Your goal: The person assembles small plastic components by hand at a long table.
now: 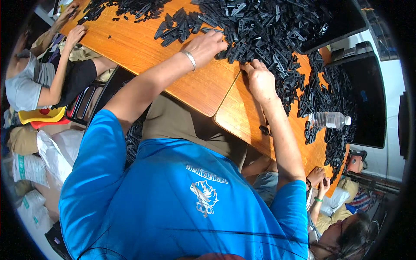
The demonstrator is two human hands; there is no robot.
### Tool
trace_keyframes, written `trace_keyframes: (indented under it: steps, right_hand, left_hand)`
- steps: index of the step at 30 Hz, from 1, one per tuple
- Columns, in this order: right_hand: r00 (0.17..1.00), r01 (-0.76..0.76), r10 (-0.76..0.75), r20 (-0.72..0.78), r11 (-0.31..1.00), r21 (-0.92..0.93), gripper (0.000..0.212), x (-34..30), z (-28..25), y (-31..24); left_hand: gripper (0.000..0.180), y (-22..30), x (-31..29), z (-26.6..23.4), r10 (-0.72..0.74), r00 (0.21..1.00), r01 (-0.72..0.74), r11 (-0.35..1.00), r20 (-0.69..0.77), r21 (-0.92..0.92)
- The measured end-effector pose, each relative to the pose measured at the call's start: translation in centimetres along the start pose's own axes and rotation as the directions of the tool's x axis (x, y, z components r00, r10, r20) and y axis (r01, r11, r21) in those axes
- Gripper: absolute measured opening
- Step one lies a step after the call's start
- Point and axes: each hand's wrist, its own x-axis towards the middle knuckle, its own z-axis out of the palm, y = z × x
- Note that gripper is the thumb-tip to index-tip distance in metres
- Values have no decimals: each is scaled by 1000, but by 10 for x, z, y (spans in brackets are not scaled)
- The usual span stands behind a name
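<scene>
A large heap of slim black plastic pieces (264, 30) covers the far part of the wooden table. At the near edge of this heap, my left hand (209, 45) has its fingers bent and drawn together over the pieces. Its fingertips are partly hidden, and whatever they hold cannot be made out. My right hand (260, 80) is a little to the right, beside the seam in the tabletop. Its thumb and fingers are curled together at the heap's edge, hiding anything between them. A smaller group of black pieces (177, 28) lies beyond my left wrist.
A clear plastic bottle (330, 120) lies on pieces at the right. Dark bins or panels (364, 99) stand along the far right edge. Co-workers' hands (76, 34) rest at the table's left end; another person's hands (318, 177) work at the right end. White sacks (60, 147) sit at the lower left.
</scene>
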Motion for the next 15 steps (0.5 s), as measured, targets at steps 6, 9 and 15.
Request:
trace_keyframes:
  steps: [6,9,15]
  right_hand:
    - [1000,-5,8,-17,984,180,37,-7,-1,-1]
    - [999,-21,8,43,955,296,39,-11,-4,-11]
    - [978,-174,93,186,857,485,41,-12,-6,-28]
  left_hand:
    - [23,-13,-21,-2,-28,994,4,975,-102,-223]
    - [18,-15,-44,-7,-111,992,87,946,-60,-313]
    - [18,5,-49,-7,-326,943,287,897,-63,-336]
